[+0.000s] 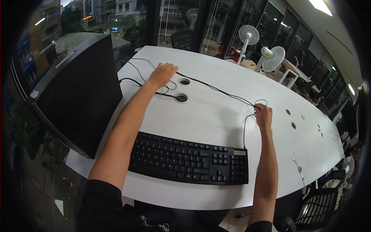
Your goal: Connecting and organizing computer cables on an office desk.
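Observation:
A black computer keyboard (188, 159) lies near the front edge of the white table (203, 116). From its back right corner a thin black cable (214, 88) rises to my right hand (263, 114), which pinches it in a small loop. Doubled strands of that cable stretch, nearly straight, across the table to my left hand (163, 74), whose fingers are curled over the other end. What sits under the left fingers is hidden. More cable loops lie beneath and beside the left wrist.
A black computer tower (75, 95) stands at the left. A thicker black cable (165, 94) runs from behind it into a round cable hole (181, 98). Another hole (184, 82) is just beyond. A wristwatch (299, 169) lies at right; an office chair (317, 207) is beside the table.

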### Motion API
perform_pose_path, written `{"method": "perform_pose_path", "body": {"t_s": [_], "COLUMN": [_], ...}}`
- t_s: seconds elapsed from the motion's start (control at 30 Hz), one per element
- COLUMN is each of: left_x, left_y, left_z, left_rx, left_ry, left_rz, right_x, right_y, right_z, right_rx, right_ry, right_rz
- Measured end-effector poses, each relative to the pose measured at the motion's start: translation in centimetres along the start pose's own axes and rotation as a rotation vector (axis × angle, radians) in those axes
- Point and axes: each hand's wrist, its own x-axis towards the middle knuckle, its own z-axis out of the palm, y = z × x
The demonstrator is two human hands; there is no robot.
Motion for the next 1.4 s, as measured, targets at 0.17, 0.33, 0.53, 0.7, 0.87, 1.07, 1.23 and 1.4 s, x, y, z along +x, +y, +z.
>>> {"method": "perform_pose_path", "body": {"t_s": [0.17, 0.33, 0.53, 0.7, 0.87, 1.07, 1.23, 1.4], "left_x": [-0.5, 1.1, 3.5, 2.0, 2.5, 1.4, 0.4, -0.8], "left_y": [-2.3, 0.9, 4.5, 3.0, 5.3, 8.3, 8.5, 7.0], "left_z": [-1.0, -4.8, -6.0, 0.3, -2.5, -5.7, -5.2, -4.1], "left_rx": [-0.298, -0.885, -1.160, -0.881, -0.685, -0.589, -0.416, -0.313], "left_ry": [0.004, -0.274, -0.606, 0.137, 0.137, 0.111, 0.091, 0.033], "left_rz": [-0.202, -0.747, -0.756, -0.608, -0.470, -0.057, 0.152, 0.266], "right_x": [0.3, 0.6, 0.9, 1.3, 1.6, 1.4, 2.2, 0.8], "right_y": [-0.1, -0.6, -1.9, -7.3, -11.1, -19.2, -19.4, -19.1], "right_z": [0.5, 1.3, 2.2, 1.9, 1.2, 3.2, 5.5, 6.6], "right_rx": [0.027, 0.013, 0.036, 0.014, 0.013, 0.713, 0.405, 0.436], "right_ry": [0.003, 0.021, -0.135, -0.278, -0.116, -0.338, -0.427, -0.428], "right_rz": [0.039, 0.003, -0.096, -0.185, -0.320, -0.295, -0.531, -0.571]}}
